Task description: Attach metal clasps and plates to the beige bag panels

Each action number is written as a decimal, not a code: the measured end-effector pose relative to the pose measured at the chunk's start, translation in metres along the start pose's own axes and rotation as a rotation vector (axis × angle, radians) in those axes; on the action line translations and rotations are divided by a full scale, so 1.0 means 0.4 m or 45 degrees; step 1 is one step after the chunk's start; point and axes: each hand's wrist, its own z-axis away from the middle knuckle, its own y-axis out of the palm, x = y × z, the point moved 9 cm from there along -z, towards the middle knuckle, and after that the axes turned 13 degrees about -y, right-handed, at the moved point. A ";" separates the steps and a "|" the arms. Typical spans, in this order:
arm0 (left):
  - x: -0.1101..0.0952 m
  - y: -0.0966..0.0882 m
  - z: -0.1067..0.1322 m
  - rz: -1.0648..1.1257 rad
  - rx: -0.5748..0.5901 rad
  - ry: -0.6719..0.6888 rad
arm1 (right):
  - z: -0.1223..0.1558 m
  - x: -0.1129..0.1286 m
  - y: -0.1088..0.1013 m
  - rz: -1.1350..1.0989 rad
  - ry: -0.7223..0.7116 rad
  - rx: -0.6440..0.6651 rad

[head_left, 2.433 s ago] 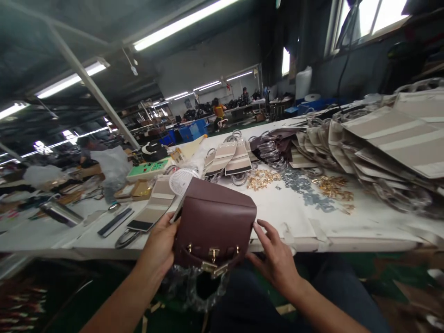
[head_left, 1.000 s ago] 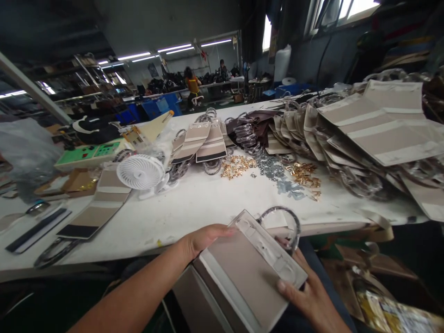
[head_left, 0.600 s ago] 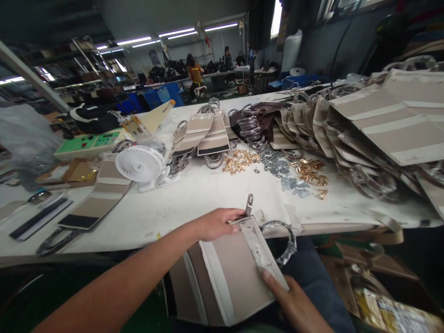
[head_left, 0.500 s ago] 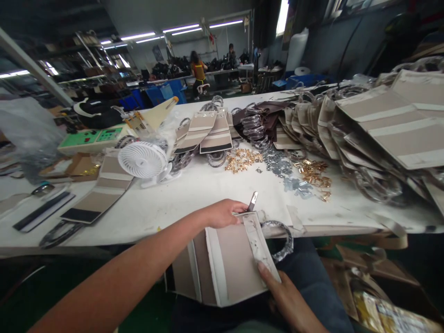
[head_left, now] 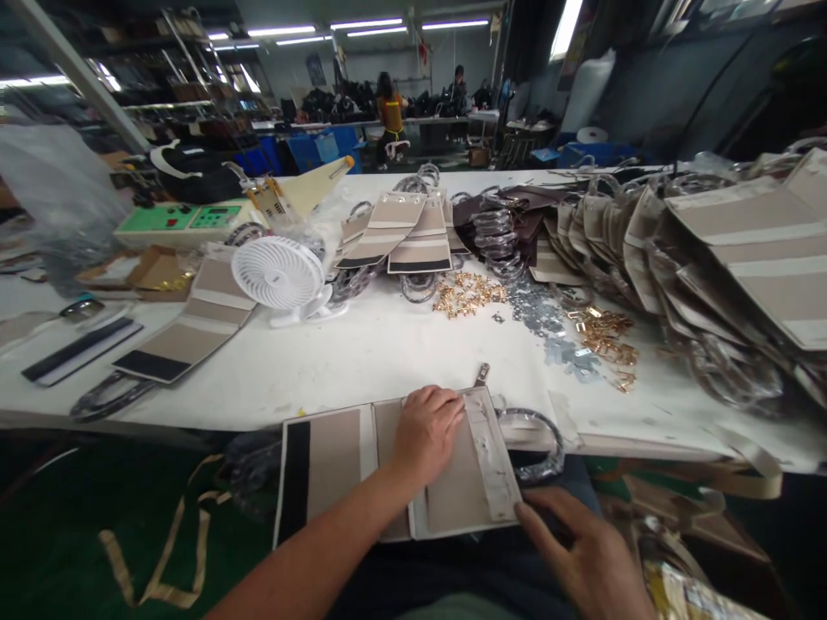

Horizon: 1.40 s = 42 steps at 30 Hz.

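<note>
A flat beige and white leather bag panel (head_left: 394, 465) lies spread at the table's front edge, over my lap, with a black strip at its left end. My left hand (head_left: 426, 435) presses down on its middle. My right hand (head_left: 581, 551) holds its lower right corner. A small metal clasp tab (head_left: 481, 375) sticks out past the panel's top edge. Just right of the panel lies a plastic-wrapped ring handle (head_left: 533, 443), near my right hand.
The white work table (head_left: 362, 370) holds a white clip fan (head_left: 277, 273), gold hardware (head_left: 469, 294), grey metal parts (head_left: 556, 344), and stacked bag panels (head_left: 730, 258) at right. A green device (head_left: 181, 220) stands at the back left. A co-worker (head_left: 389, 116) stands far off.
The panel now lies opened out to the left, showing its black strip. My left hand has moved from the top edge onto its middle, and the view has turned slightly.
</note>
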 end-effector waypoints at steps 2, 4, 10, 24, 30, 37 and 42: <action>-0.011 0.012 0.020 -0.071 0.049 0.036 | -0.046 0.046 -0.054 0.273 -0.196 -0.117; -0.017 0.022 0.032 -0.159 0.113 0.033 | -0.120 0.086 -0.052 0.522 -0.352 -0.066; -0.020 0.034 0.021 -0.230 0.245 0.006 | -0.298 0.081 0.035 0.834 -0.450 0.261; 0.010 0.052 0.013 -0.137 0.282 0.021 | -0.285 0.046 0.045 0.906 -0.354 0.345; 0.015 0.057 0.008 -0.195 0.219 0.056 | -0.292 0.062 0.057 0.910 -0.380 0.403; -0.001 0.064 0.006 -0.340 0.158 0.136 | -0.295 0.075 0.057 0.962 -0.386 0.443; -0.010 0.058 0.011 -0.397 0.138 0.159 | -0.300 0.098 0.047 0.885 -0.408 0.432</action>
